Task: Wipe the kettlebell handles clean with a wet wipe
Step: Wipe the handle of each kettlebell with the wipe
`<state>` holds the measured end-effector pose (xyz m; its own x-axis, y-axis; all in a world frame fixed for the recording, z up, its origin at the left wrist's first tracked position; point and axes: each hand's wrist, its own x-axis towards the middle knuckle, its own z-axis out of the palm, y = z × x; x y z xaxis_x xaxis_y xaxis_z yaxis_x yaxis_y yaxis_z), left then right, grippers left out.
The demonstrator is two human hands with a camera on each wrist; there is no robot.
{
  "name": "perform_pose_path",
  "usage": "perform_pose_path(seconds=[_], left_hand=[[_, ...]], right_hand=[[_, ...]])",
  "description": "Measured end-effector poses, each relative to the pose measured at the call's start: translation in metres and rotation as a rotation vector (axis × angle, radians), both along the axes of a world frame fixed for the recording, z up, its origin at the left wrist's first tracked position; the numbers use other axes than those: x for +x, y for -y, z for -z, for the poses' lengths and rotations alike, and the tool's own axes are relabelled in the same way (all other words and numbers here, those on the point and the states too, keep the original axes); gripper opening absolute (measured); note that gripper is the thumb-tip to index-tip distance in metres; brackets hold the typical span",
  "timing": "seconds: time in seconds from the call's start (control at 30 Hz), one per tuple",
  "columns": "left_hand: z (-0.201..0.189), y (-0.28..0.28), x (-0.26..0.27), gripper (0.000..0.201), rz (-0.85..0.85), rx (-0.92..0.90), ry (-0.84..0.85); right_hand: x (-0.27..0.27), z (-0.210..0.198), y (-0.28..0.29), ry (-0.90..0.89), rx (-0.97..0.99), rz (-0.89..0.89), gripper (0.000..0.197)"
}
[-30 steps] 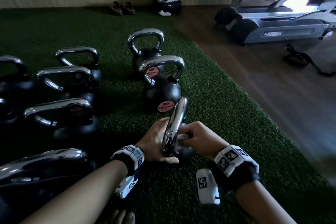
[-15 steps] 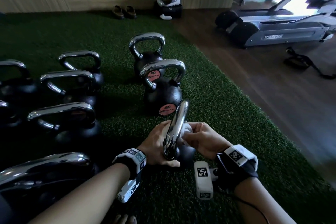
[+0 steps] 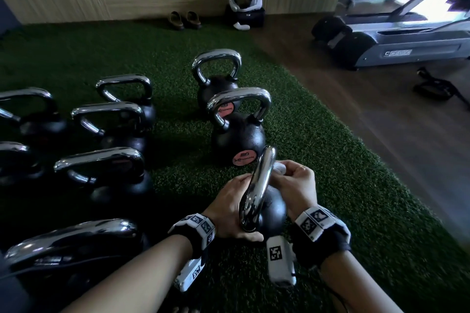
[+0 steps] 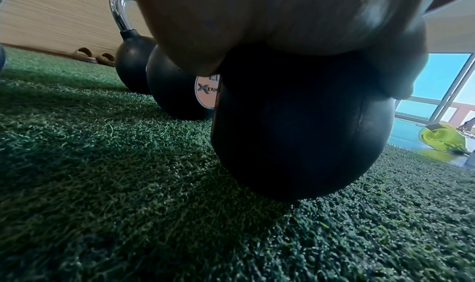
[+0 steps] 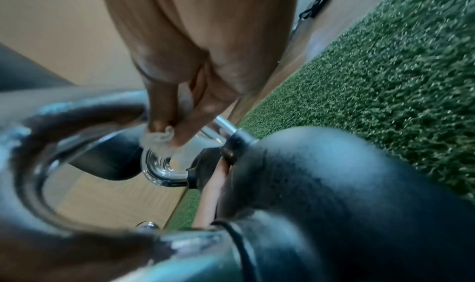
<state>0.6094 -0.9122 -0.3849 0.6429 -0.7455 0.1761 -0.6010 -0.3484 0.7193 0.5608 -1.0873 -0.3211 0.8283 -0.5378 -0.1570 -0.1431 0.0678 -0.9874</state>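
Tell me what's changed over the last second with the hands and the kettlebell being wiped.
The right hand, pinching the wet wipe, has slid up the chrome handle from its lower part toward the top bend. Nothing was picked up or released. The left hand still steadies the kettlebell low on the handle, and the kettlebell still stands on the green turf.

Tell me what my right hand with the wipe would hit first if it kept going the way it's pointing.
The right hand points leftward, pinching the wet wipe, with the chrome handle of the nearest kettlebell directly ahead. It would likely meet that handle first; whether the wipe already touches it is hard to tell.
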Motion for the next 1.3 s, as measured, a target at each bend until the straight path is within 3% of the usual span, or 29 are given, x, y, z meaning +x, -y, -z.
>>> perform_pose_path(seconds=[0.07, 0.2, 0.5, 0.67, 0.87, 0.97, 1.03, 1.1, 1.13, 1.2, 1.3], left_hand=[[0.001, 0.000, 0.001, 0.127, 0.006, 0.009, 0.026], [0.004, -0.002, 0.001, 0.127, 0.010, 0.041, 0.013], [0.006, -0.003, 0.003, 0.134, -0.002, 0.021, -0.033], [0.006, -0.003, 0.004, 0.123, 0.038, -0.012, -0.026], [0.006, -0.003, 0.005, 0.129, 0.021, -0.001, 0.046], [0.008, -0.006, -0.002, 0.135, 0.006, 0.101, 0.092], [0.013, -0.006, -0.008, 0.139, -0.030, 0.237, 0.109], [0.014, -0.008, -0.012, 0.146, -0.046, 0.339, 0.065], [0.010, -0.011, -0.015, 0.149, -0.034, 0.334, -0.003], [-0.008, -0.019, -0.026, 0.150, -0.025, 0.142, -0.192], [-0.048, -0.022, -0.052, 0.132, -0.193, -0.135, -0.190]], right_hand=[[0.003, 0.002, -0.002, -0.009, -0.054, 0.097, 0.008], [0.001, -0.003, 0.001, -0.012, -0.157, 0.061, 0.013], [0.025, -0.002, -0.004, -0.113, -0.442, 0.240, 0.028], [0.028, 0.000, -0.009, -0.154, -0.520, 0.269, 0.025], [0.026, 0.005, -0.012, -0.250, -0.613, 0.101, 0.031], [0.023, 0.003, -0.003, -0.281, -0.613, -0.019, 0.034], [0.018, -0.004, 0.014, -0.323, -0.570, -0.172, 0.025], [0.011, -0.013, 0.035, -0.335, -0.464, -0.200, 0.011], [0.008, -0.018, 0.043, -0.306, -0.453, -0.142, 0.015], [0.008, -0.026, 0.052, -0.190, -0.554, -0.010, 0.019], [0.015, -0.037, 0.044, 0.046, -0.682, -0.084, 0.024]])
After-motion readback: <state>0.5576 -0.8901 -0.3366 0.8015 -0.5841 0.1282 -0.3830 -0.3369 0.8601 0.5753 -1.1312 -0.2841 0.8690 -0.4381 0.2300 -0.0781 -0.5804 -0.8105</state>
